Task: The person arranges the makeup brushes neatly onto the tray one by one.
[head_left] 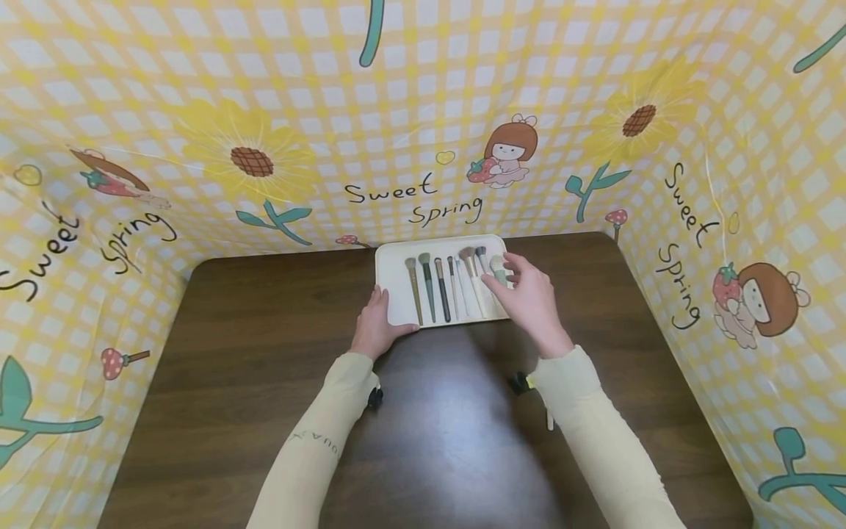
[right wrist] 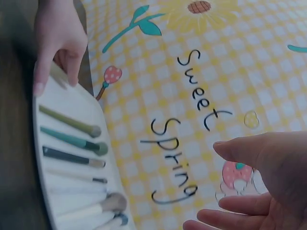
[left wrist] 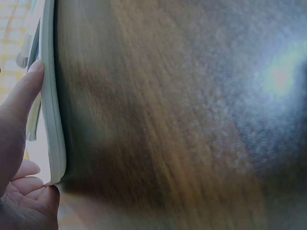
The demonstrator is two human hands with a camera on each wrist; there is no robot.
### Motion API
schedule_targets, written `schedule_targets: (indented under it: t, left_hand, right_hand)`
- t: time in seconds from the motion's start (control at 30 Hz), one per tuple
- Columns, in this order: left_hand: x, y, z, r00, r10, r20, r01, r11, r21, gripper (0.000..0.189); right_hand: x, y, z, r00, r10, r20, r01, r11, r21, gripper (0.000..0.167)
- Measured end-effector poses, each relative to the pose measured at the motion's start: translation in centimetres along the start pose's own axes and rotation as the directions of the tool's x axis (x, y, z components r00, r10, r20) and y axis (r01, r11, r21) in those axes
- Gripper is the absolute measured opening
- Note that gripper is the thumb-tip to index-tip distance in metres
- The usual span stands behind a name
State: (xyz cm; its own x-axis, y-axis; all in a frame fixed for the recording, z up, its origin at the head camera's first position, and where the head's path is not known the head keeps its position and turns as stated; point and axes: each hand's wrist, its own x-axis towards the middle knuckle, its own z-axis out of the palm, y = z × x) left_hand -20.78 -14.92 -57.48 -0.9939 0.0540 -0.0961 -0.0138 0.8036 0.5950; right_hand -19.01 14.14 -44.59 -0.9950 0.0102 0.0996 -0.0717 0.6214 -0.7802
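A white tray [head_left: 394, 261] lies at the back of the table and holds a row of makeup brushes. At its left end is an olive-handled brush [head_left: 414, 290], followed by a green brush [head_left: 429, 288] and a black-handled one [head_left: 442, 294]. A fluffy tan brush [head_left: 467, 256] lies further right. My left hand [head_left: 374, 323] grips the tray's front left corner, thumb along the front rim. Over the tray's right end hovers my right hand [head_left: 532, 297], thumb and fingers spread, beside a pale-bristled brush [head_left: 498, 266] it partly hides. Nothing shows between its fingers in the right wrist view.
Dark wooden table [head_left: 264, 382] surrounds the tray, with a bright reflection near the middle. A yellow checked cloth [head_left: 317, 132] with printed flowers and lettering rises behind the tray and along both sides.
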Motion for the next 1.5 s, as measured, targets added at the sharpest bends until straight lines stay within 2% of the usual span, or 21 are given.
schedule_targets:
  t: [0.37, 0.67, 0.87, 1.03, 1.1, 1.17, 1.27, 1.37, 1.43, 1.5]
  left_hand:
    - [-0.2, 0.0, -0.1, 1.000, -0.006, 0.005, 0.006, 1.000, 0.001, 0.114]
    - [-0.2, 0.2, -0.1, 1.000, -0.001, 0.005, 0.001, 1.000, 0.005, 0.114]
    - [-0.1, 0.1, -0.1, 1.000, 0.002, 0.004, -0.002, 1.000, 0.015, 0.114]
    - [-0.1, 0.0, 0.1, 1.000, 0.010, 0.006, -0.010, 1.000, 0.013, 0.114]
    - [-0.1, -0.1, 0.1, 1.000, 0.012, 0.006, -0.012, 1.000, 0.008, 0.114]
    - [-0.1, -0.1, 0.1, 1.000, 0.012, 0.006, -0.012, 1.000, 0.002, 0.114]
    - [0.0, -0.1, 0.1, 1.000, 0.013, 0.005, -0.013, 1.000, 0.003, 0.114]
    - [0.0, -0.1, 0.1, 1.000, 0.013, 0.002, -0.013, 1.000, 0.004, 0.114]
    - [0.0, -0.1, 0.0, 1.000, 0.010, 0.002, -0.010, 1.000, 0.006, 0.114]
    - [-0.1, -0.1, 0.0, 1.000, 0.006, 0.003, -0.006, 1.000, 0.005, 0.114]
  right_hand:
    - [-4.1, 3.5, -2.5, 0.992, 0.123, 0.036, -0.122, 0.992, -0.026, 0.070]
    - [-6.6, 5.9, -4.4, 0.971, 0.230, 0.070, -0.224, 0.971, -0.083, 0.078]
    - [-7.3, 7.1, -4.9, 0.960, 0.265, 0.090, -0.253, 0.960, -0.122, 0.073]
    - [-7.8, 8.4, -4.9, 0.955, 0.265, 0.130, -0.235, 0.949, -0.208, 0.059]
    - [-8.1, 9.0, -4.8, 0.945, 0.282, 0.162, -0.237, 0.938, -0.253, 0.052]
    - [-8.4, 9.6, -4.6, 0.925, 0.321, 0.203, -0.258, 0.923, -0.284, 0.043]
    - [-8.8, 10.4, -4.2, 0.877, 0.400, 0.265, -0.317, 0.897, -0.308, 0.031]
    - [-9.2, 10.9, -3.7, 0.839, 0.455, 0.300, -0.368, 0.879, -0.302, 0.025]
    - [-9.3, 11.2, -3.3, 0.826, 0.470, 0.313, -0.386, 0.874, -0.295, 0.025]
    - [-9.4, 11.4, -2.9, 0.822, 0.472, 0.319, -0.386, 0.873, -0.297, 0.026]
